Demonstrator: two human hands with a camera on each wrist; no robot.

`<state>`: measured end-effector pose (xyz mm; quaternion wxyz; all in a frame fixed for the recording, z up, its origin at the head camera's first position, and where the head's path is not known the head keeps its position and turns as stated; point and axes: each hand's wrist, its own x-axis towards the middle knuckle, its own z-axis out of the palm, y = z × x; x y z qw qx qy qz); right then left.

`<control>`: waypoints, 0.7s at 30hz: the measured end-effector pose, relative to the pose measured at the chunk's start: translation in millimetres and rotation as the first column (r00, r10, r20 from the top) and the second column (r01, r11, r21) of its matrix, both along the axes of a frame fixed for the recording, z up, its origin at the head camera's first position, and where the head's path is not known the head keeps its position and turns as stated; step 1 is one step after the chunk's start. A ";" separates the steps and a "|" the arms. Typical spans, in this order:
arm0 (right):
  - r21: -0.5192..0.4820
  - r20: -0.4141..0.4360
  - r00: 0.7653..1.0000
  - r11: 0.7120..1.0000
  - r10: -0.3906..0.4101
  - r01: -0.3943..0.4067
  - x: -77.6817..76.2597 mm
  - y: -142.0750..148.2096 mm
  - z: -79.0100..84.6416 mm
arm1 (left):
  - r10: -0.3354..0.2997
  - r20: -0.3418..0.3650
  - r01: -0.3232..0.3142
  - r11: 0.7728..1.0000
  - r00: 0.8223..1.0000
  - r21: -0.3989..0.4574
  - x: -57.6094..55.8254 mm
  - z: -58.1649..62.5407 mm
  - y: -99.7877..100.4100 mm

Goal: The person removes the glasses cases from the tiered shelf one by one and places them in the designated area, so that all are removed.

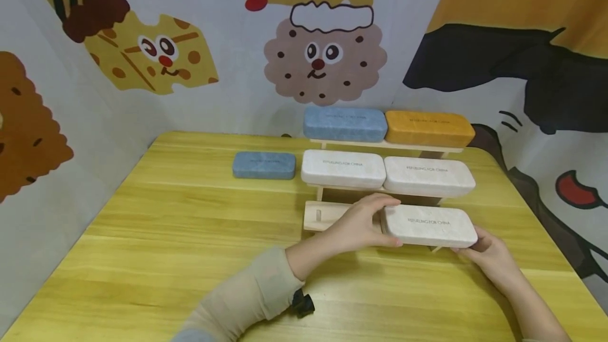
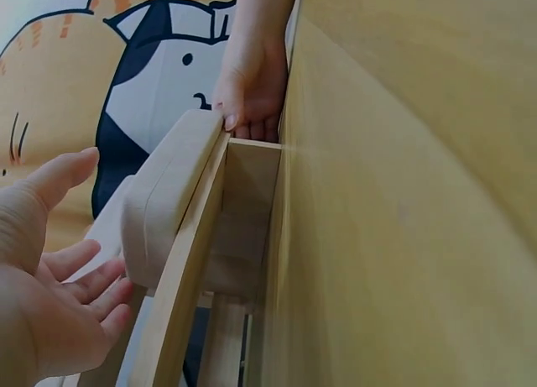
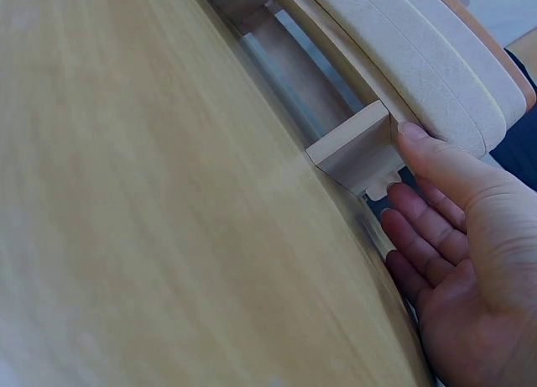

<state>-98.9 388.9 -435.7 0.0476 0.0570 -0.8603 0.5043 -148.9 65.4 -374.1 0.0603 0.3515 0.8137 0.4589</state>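
Observation:
A white oblong case (image 1: 429,226) with rounded corners and printed lettering lies on the lowest step of a wooden tiered rack (image 1: 328,215), at its right side. Around the case's left end is my left hand (image 1: 358,228), thumb and fingers spread; the left wrist view shows its fingers (image 2: 92,290) loosely extended beside the case. At the right end is my right hand (image 1: 494,260). Its thumb (image 3: 445,164) touches the rack's corner just under the case, and its other fingers hang loosely bent below, holding nothing.
Two more white cases (image 1: 344,169) fill the middle step. A blue case (image 1: 344,124) and an orange case (image 1: 429,129) sit on the top step. Left of the rack, a smaller-looking blue case (image 1: 264,165) lies on the wooden table (image 1: 166,236). A cartoon-printed cloth (image 1: 228,110) hangs behind.

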 end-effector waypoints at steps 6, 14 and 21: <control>-0.003 0.004 1.000 1.000 -0.005 0.005 0.6 0.5 -0.1 | 0.003 -0.028 -0.005 0.998 1.000 -0.056 -3.4 -3.0 8.3; 0.009 0.008 1.000 1.000 -0.007 0.007 0.3 1.1 -0.4 | -0.010 -0.029 0.007 0.997 1.000 -0.078 -6.5 -9.1 18.2; 0.027 0.014 1.000 0.999 -0.020 0.020 -0.4 1.5 0.2 | -0.005 -0.062 -0.003 0.993 0.998 -0.117 -6.6 -11.7 26.1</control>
